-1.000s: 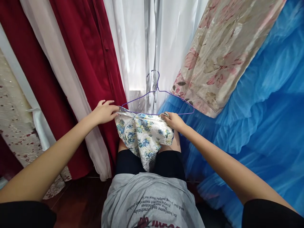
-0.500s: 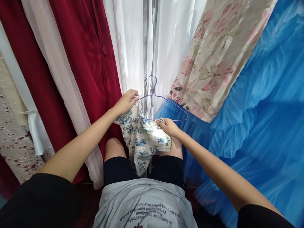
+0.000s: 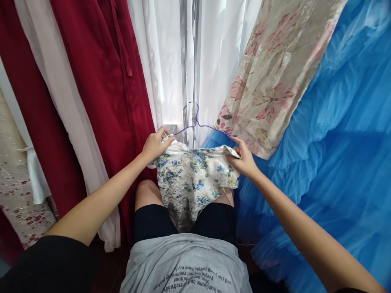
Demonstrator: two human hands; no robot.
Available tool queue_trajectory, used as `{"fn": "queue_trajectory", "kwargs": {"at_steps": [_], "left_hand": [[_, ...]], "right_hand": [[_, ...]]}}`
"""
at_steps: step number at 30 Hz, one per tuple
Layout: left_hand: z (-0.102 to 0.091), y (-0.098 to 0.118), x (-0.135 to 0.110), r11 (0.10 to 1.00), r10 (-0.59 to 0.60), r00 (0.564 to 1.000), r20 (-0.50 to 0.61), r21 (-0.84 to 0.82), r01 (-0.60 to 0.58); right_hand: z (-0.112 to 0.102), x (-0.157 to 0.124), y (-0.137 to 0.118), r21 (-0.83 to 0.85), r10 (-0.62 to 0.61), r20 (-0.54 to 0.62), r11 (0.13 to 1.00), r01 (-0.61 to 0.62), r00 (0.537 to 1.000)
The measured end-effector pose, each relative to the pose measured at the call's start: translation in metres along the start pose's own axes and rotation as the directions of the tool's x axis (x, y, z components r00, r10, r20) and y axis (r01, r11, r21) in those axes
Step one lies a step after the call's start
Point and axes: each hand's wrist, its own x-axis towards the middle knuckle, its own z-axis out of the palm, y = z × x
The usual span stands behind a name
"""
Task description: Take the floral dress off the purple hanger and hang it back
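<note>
A white floral top [image 3: 198,175] with blue and yellow flowers hangs spread between my hands, above my thighs. A purple wire hanger [image 3: 197,122] stands hook up behind it, its lower bar hidden by the cloth. My left hand [image 3: 156,145] pinches the top's left upper edge, where the hanger's left arm meets the cloth. On the other side my right hand [image 3: 243,158] is closed on the top's right upper edge, with the index finger at the tip of the hanger's right arm.
Dark red fabric [image 3: 100,81] and a pale pink strip [image 3: 58,93] hang to the left. White cloth [image 3: 165,61] hangs straight ahead. A beige floral garment [image 3: 271,81] and blue tulle [image 3: 342,171] hang on the right.
My right hand has moved right and slightly up, drawing the top's edge out to the hanger's right end. My left hand is slightly lower. The top is now spread wider.
</note>
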Motion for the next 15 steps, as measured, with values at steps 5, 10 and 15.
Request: {"fn": "queue_trajectory", "kwargs": {"at_steps": [5, 10, 15], "left_hand": [[0.000, 0.002, -0.005, 0.998, -0.021, 0.999, -0.024, -0.062, 0.020], [-0.009, -0.016, 0.008, 0.965, -0.066, 0.998, -0.017, -0.254, 0.060], [0.000, -0.012, 0.039, 0.852, -0.138, 0.990, -0.021, -0.512, 0.108]], "right_hand": [[-0.013, 0.045, 0.013, -0.175, 0.073, -0.018, 0.982, -0.075, 0.997], [-0.035, 0.062, 0.003, -0.107, 0.157, 0.250, 0.985, -0.134, 0.955], [-0.042, 0.050, -0.020, 0.368, 0.243, 0.532, 0.796, -0.480, 0.811]]}}
